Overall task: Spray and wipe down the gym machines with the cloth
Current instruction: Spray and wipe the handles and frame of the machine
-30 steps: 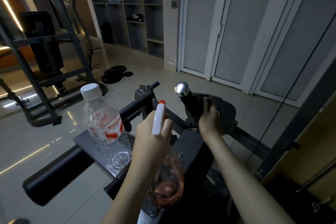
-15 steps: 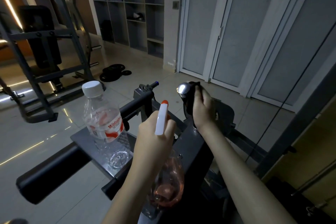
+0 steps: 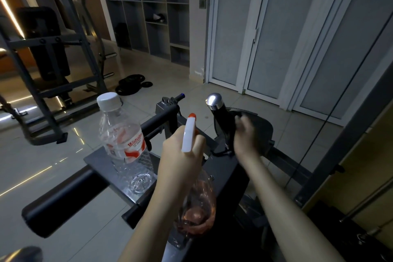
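My left hand grips a spray bottle with a white trigger head, a red nozzle tip and pinkish liquid, held upright over the black gym machine. My right hand holds a dark cloth pressed against the lower part of the machine's black handle post, which ends in a chrome cap. The cloth blends with the dark parts behind it, so its outline is unclear.
A clear water bottle with a white cap stands on the machine's grey metal plate. A black padded roller sticks out left. Another frame machine, weight plates on the floor, shelves and white doors lie beyond.
My right hand slid up the handle post with the cloth, then came back down to its lower part. The left hand and spray bottle stayed about where they were.
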{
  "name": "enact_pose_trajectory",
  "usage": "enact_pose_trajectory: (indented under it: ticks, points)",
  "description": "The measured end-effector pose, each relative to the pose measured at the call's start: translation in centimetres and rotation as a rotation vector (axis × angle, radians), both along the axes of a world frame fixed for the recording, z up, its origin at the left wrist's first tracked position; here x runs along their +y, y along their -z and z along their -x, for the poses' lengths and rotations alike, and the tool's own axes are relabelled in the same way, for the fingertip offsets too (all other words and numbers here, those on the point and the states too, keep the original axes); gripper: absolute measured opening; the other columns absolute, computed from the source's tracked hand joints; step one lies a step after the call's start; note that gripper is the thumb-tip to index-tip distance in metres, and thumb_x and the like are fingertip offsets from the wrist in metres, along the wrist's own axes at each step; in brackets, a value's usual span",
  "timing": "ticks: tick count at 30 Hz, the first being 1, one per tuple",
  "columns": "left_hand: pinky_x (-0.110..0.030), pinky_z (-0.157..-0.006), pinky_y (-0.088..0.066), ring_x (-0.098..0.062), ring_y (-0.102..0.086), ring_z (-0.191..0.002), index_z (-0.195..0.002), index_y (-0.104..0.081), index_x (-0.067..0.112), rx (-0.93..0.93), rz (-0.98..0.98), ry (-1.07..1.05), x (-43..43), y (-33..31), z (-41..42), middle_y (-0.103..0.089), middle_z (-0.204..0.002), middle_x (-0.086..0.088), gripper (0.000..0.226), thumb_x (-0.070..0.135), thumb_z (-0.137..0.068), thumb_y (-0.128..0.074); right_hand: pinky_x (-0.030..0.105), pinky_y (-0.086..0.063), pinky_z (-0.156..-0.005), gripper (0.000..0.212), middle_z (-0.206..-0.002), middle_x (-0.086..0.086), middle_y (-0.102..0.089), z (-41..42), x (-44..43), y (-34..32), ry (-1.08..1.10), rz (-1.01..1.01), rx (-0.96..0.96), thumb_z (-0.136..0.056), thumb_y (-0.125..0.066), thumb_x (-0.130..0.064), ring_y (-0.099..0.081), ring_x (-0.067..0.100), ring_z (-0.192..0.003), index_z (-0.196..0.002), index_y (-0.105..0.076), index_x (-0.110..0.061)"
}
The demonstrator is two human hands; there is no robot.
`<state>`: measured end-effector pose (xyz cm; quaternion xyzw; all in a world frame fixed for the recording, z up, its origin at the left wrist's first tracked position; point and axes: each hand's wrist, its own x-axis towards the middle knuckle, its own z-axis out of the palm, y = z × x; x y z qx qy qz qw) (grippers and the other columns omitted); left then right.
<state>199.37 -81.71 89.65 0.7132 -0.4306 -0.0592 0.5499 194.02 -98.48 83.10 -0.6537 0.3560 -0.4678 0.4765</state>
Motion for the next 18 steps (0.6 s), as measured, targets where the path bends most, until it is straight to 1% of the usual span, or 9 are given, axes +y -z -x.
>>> enact_pose_trajectory:
  ticks: [3,5,8,11,13,14,15,16,18]
  points:
    - [-0.049,-0.053,-0.04,-0.032,-0.039,-0.058,-0.074,-0.037,0.007,0.021,0.007,0.022,-0.1,0.2,-0.2,-0.043,-0.065,-0.012,0.014,0.021,-0.074,-0.037,0.018,-0.035,-0.097,0.031,-0.123,-0.007,-0.047,0.8,1.2,2.1,-0.002,0.12,0.103,-0.101,-0.038,-0.016,-0.043,0.005,-0.114,-0.128,-0.053,-0.014]
    - [-0.041,-0.052,-0.035,-0.022,-0.037,-0.055,-0.074,-0.039,0.007,0.065,0.019,0.047,0.1,0.4,-0.4,-0.045,-0.066,-0.013,0.016,0.023,-0.076,-0.038,0.024,-0.037,-0.101,0.033,-0.127,-0.004,-0.048,1.5,0.3,3.0,-0.004,0.173,0.17,-0.1,-0.038,-0.016,-0.045,0.008,-0.116,-0.13,-0.052,-0.015]
    - [-0.038,-0.053,-0.033,-0.02,-0.037,-0.055,-0.072,-0.042,0.007,0.148,0.004,0.043,0.3,0.7,-0.7,-0.049,-0.07,-0.02,0.023,0.029,-0.076,-0.041,0.036,-0.043,-0.1,0.03,-0.122,0.001,-0.055,2.9,-0.8,5.0,0.022,0.164,0.339,-0.099,-0.038,-0.016,-0.05,0.019,-0.115,-0.122,-0.058,-0.014]
    - [-0.037,-0.054,-0.028,-0.019,-0.031,-0.055,-0.069,-0.036,0.01,0.145,0.006,0.033,0.5,0.7,-1.0,-0.037,-0.062,-0.01,0.026,0.033,-0.078,-0.043,0.03,-0.039,-0.093,0.03,-0.117,0.002,-0.058,3.8,-1.2,5.4,0.04,0.143,0.5,-0.098,-0.037,-0.013,-0.048,0.022,-0.114,-0.114,-0.062,-0.01]
    - [-0.038,-0.054,-0.026,-0.019,-0.029,-0.055,-0.068,-0.033,0.012,0.095,0.014,0.017,0.5,0.5,-1.2,-0.033,-0.06,-0.005,0.026,0.034,-0.078,-0.042,0.032,-0.041,-0.086,0.029,-0.109,0.006,-0.06,3.3,-1.3,4.4,0.024,0.044,0.444,-0.098,-0.037,-0.023,-0.053,0.025,-0.107,-0.101,-0.063,-0.01]
    - [-0.038,-0.054,-0.026,-0.019,-0.029,-0.054,-0.067,-0.031,0.012,0.063,0.012,0.003,0.5,0.4,-1.2,-0.032,-0.059,-0.004,0.026,0.034,-0.079,-0.041,0.034,-0.041,-0.088,0.033,-0.113,0.008,-0.059,3.1,-1.0,3.9,-0.006,0.025,0.421,-0.098,-0.037,-0.032,-0.053,0.025,-0.109,-0.105,-0.061,-0.01]
    - [-0.037,-0.054,-0.026,-0.018,-0.028,-0.054,-0.066,-0.03,0.014,0.037,0.009,-0.012,0.5,0.4,-1.2,-0.031,-0.058,-0.003,0.026,0.034,-0.079,-0.04,0.038,-0.041,-0.095,0.038,-0.126,0.009,-0.055,2.8,-0.4,3.9,-0.036,0.039,0.414,-0.097,-0.037,-0.038,-0.049,0.025,-0.119,-0.118,-0.057,-0.012]
    - [-0.037,-0.054,-0.025,-0.019,-0.028,-0.053,-0.065,-0.029,0.015,0.024,0.01,-0.021,0.4,0.4,-1.2,-0.03,-0.058,-0.002,0.027,0.034,-0.08,-0.04,0.039,-0.037,-0.105,0.043,-0.138,0.007,-0.047,2.8,0.1,4.3,-0.055,0.066,0.417,-0.097,-0.038,-0.037,-0.042,0.022,-0.128,-0.132,-0.049,-0.015]
    - [-0.037,-0.055,-0.025,-0.019,-0.027,-0.054,-0.065,-0.027,0.016,0.02,0.002,-0.028,0.2,0.6,-1.2,-0.029,-0.058,-0.002,0.026,0.034,-0.08,-0.04,0.037,-0.03,-0.11,0.044,-0.143,0.006,-0.042,3.3,0.6,5.1,-0.014,0.151,0.448,-0.099,-0.04,-0.027,-0.033,0.021,-0.134,-0.142,-0.041,-0.015]
